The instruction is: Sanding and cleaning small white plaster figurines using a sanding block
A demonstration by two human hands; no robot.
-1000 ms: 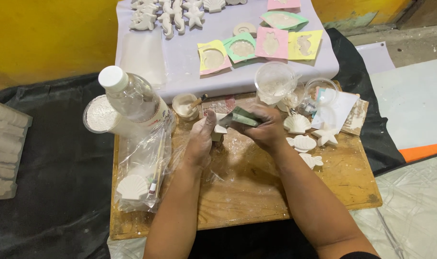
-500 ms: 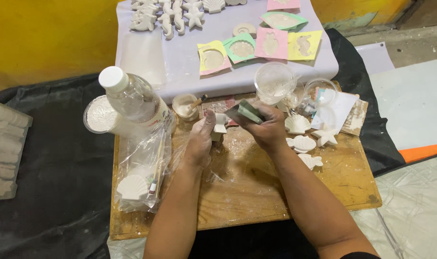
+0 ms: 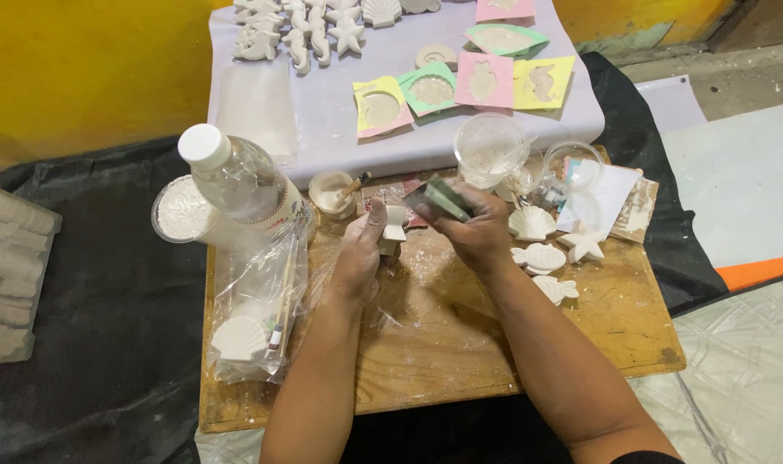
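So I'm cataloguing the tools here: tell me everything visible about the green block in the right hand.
The green block looks like a small, flat-sided sanding sponge, dull green with pale dust on it. The right hand grips it tilted above the wooden board, beside the small white cast piece that the left hand holds.

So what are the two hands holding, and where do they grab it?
The left hand pinches a small white plaster cast by its lower part. The right hand grips a flat grey-green block by its near end, its far end sticking out.

Single head view, steeply downward, close over board (image 3: 512,361).
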